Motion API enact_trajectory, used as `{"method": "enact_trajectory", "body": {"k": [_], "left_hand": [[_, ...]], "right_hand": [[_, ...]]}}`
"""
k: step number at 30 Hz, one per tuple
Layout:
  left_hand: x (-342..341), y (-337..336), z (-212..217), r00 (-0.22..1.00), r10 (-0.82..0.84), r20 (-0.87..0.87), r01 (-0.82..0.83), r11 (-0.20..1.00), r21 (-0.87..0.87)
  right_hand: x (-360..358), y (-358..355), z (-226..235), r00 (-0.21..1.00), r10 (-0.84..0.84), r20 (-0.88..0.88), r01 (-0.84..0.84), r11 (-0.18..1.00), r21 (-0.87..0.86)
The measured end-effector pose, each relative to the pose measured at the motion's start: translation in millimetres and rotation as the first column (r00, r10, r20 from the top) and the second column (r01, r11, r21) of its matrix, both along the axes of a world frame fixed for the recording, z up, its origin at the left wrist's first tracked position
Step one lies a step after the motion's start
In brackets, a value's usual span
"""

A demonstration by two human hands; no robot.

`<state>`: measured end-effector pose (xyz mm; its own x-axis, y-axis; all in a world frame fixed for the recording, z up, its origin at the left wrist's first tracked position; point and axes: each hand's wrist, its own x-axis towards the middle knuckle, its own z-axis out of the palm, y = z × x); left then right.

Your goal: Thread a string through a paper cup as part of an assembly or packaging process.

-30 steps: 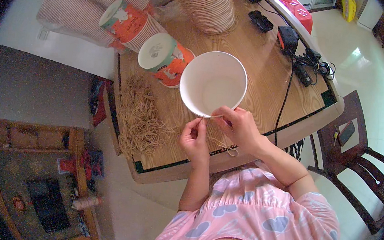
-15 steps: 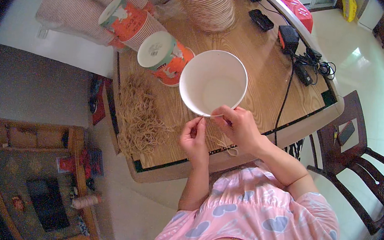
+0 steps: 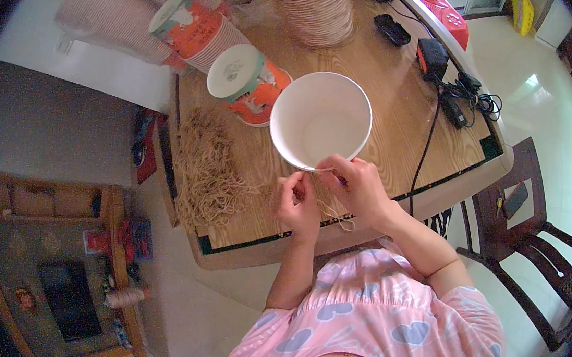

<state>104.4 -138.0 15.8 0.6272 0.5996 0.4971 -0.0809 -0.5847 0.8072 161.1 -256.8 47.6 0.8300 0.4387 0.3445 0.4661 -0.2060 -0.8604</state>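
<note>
Observed on wooden table (image 3: 395,113): white-lined paper bucket (image 3: 321,123), mouth facing upward toward camera, near the middle of the table's front half. Noted directly at its near rim: left hand (image 3: 299,204) and right hand (image 3: 357,185), close together. Recorded at left hand: thumb and forefinger drawn together in a pinch on thin string (image 3: 342,222), remaining fingers curled, slight blur present. Recorded at right hand: thumb and forefinger closed on the same string, just right of the left fingertips, against or just beside the rim. Cannot confirm from this angle any grip on the rim itself. Seen below right hand: loose length of string, looped toward the table's near edge. Located left of the bucket: loose heap of tan string (image 3: 210,178), well within reach of left hand. Located behind and to the left: orange-and-green bucket (image 3: 250,82), lying tilted with pale base showing, just beside the white-lined one; beyond it, nested bucket stack (image 3: 197,29). Noted farther back: taller stack (image 3: 306,8). Logged along the right side: black adapter (image 3: 432,58) and tangled black cable (image 3: 473,97).
</note>
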Motion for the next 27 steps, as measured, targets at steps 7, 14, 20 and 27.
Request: {"method": "enact_trajectory", "body": {"k": [7,14,20,27], "left_hand": [[-1.3,-0.9,-8.4,0.999,0.032,-0.003,-0.032,0.98,-0.197],[-10.1,2.1,-5.6,1.0,0.012,-0.014,-0.016,0.953,-0.303],[-19.1,3.9,-20.3,0.99,-0.117,-0.081,0.091,0.957,-0.276],[-38.3,-7.7,-10.3,0.965,-0.208,-0.159,0.159,0.948,-0.275]], "right_hand": [[0.1,0.2,1.5,1.0,-0.008,-0.014,0.009,0.999,0.036],[-15.0,-5.8,-11.5,0.981,-0.1,-0.164,0.15,0.931,0.333],[-34.0,-3.4,-35.7,0.983,-0.03,-0.179,0.066,0.979,0.194],[-32.9,14.9,-43.0,0.813,0.079,-0.576,0.16,0.922,0.353]]}}
